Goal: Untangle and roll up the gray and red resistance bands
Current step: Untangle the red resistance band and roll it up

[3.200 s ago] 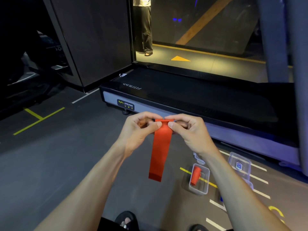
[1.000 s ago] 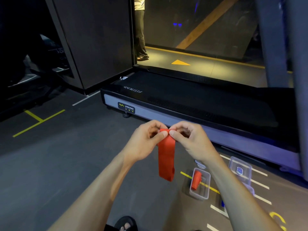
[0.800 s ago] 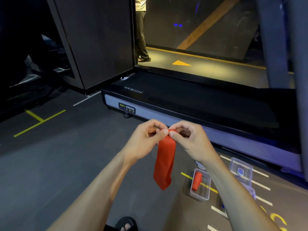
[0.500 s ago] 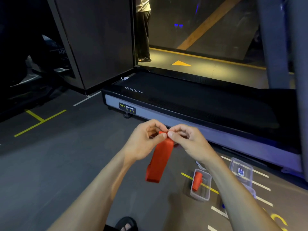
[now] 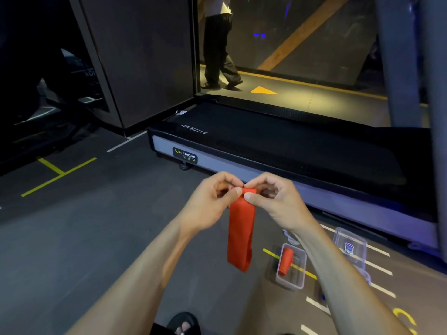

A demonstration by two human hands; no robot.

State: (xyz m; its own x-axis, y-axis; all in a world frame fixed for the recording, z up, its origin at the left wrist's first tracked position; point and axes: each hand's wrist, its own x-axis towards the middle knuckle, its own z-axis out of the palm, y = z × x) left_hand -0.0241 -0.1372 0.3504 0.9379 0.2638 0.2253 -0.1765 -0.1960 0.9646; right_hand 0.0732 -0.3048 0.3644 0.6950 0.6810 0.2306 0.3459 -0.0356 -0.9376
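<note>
A red resistance band (image 5: pixel 240 234) hangs flat and folded in front of me, its top end wound into a small roll. My left hand (image 5: pixel 212 201) and my right hand (image 5: pixel 273 199) both pinch that rolled top between thumbs and fingertips, at the centre of the head view. Another red band (image 5: pixel 286 261), rolled up, lies in a clear plastic box (image 5: pixel 290 284) on the floor at lower right. No gray band can be made out.
A black treadmill (image 5: pixel 278 146) runs across the floor just beyond my hands. A clear lid (image 5: pixel 349 247) lies right of the box. A person (image 5: pixel 219 44) walks past behind the treadmill. My sandalled foot (image 5: pixel 183 323) shows at the bottom edge.
The hanging length of the red band has grown shorter as the top was rolled. Its tail swung left and now hangs straight down. The person behind stepped to the right.
</note>
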